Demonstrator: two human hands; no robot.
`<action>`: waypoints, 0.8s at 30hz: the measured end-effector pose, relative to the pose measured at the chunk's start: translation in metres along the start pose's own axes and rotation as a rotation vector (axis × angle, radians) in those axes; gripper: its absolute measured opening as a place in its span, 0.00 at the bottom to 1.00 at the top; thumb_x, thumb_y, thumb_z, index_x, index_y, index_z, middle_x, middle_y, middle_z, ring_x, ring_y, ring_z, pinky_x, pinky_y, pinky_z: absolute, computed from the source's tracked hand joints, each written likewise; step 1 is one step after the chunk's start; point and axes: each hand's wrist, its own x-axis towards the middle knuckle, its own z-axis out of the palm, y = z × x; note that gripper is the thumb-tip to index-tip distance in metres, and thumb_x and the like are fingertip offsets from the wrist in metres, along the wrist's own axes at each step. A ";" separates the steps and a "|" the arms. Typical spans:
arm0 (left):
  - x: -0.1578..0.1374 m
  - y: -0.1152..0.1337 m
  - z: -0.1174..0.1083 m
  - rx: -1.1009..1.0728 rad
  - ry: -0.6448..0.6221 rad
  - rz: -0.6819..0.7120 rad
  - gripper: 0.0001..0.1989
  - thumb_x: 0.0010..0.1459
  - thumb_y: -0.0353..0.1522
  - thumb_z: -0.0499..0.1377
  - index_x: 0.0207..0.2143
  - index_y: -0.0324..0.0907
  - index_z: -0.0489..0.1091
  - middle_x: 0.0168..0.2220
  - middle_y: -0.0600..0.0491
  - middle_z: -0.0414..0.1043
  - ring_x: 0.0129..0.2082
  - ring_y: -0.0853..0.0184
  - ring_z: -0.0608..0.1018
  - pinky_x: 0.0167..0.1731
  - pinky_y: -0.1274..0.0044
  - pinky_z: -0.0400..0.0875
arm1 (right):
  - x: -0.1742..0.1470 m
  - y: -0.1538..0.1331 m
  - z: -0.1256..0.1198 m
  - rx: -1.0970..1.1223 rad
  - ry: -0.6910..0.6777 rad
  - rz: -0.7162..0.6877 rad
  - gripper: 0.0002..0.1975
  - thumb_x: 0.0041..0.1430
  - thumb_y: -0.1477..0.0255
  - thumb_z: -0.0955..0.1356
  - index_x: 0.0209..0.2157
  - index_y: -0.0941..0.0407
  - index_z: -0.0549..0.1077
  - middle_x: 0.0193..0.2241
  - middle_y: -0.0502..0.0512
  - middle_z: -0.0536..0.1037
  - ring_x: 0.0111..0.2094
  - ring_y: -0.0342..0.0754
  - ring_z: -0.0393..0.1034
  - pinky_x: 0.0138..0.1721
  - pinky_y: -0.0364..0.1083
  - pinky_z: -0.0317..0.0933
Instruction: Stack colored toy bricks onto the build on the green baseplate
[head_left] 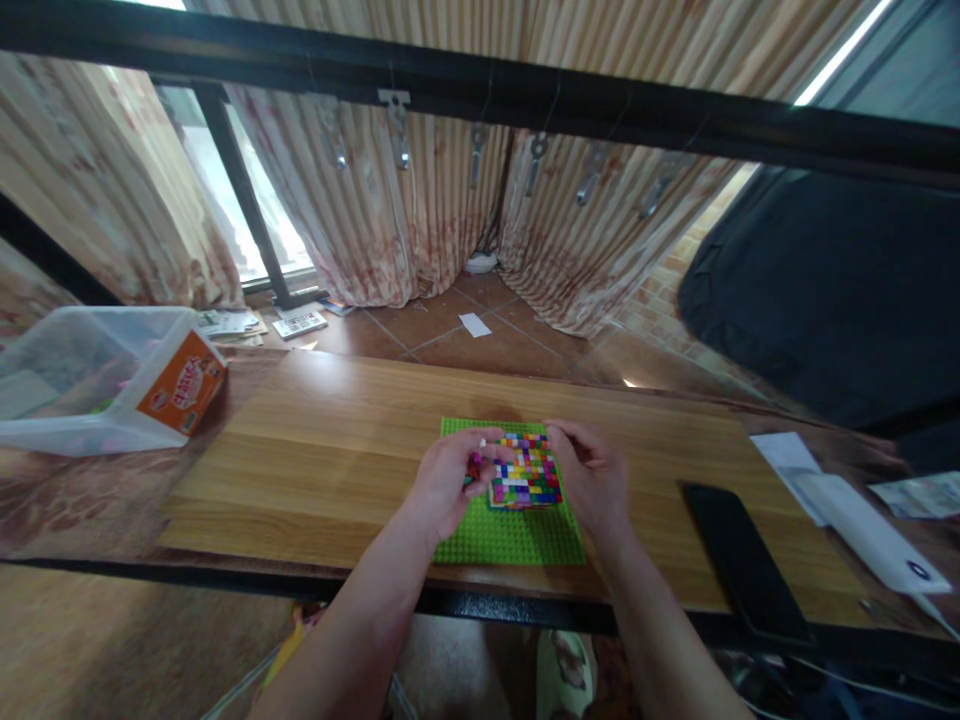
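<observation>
A block built of many small coloured toy bricks stands on a green studded baseplate. My left hand is at the block's left side, its fingers curled around a few loose toy bricks, red, pink and dark ones among them. A tiny white piece shows by its fingertips. At the block's far right corner is my right hand, with thumb and fingers pinched together. Whatever lies between those fingertips, if anything, is hidden or too small to name.
The baseplate lies on a wooden board. A clear plastic bin with an orange label stands at the left. On the right are a black phone and a white device with a cable. A dark bar crosses above.
</observation>
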 end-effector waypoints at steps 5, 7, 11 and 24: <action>-0.001 -0.001 -0.001 0.000 -0.051 0.023 0.12 0.46 0.30 0.59 0.34 0.34 0.74 0.23 0.52 0.73 0.15 0.77 0.62 0.14 0.82 0.43 | -0.008 -0.027 0.011 -0.138 -0.178 -0.224 0.09 0.62 0.66 0.67 0.39 0.51 0.80 0.41 0.56 0.79 0.44 0.51 0.73 0.48 0.52 0.66; -0.003 -0.001 -0.001 0.003 -0.055 0.027 0.11 0.44 0.30 0.59 0.32 0.36 0.75 0.20 0.56 0.68 0.16 0.76 0.63 0.15 0.82 0.44 | -0.011 -0.034 0.015 -0.196 -0.238 -0.253 0.09 0.62 0.66 0.68 0.39 0.50 0.80 0.43 0.57 0.79 0.47 0.53 0.72 0.50 0.54 0.65; -0.006 -0.001 0.002 0.058 -0.070 0.028 0.13 0.45 0.29 0.58 0.34 0.38 0.76 0.19 0.57 0.65 0.17 0.75 0.65 0.17 0.82 0.50 | -0.016 -0.038 0.021 -0.239 -0.274 -0.248 0.08 0.62 0.67 0.68 0.39 0.51 0.80 0.44 0.57 0.78 0.48 0.54 0.70 0.50 0.55 0.64; 0.002 0.003 -0.012 0.148 0.116 0.109 0.12 0.52 0.36 0.60 0.35 0.37 0.74 0.24 0.52 0.75 0.15 0.77 0.61 0.18 0.81 0.48 | -0.003 -0.023 0.005 -0.291 -0.191 -0.228 0.07 0.60 0.66 0.69 0.32 0.52 0.79 0.37 0.56 0.80 0.41 0.53 0.73 0.46 0.53 0.65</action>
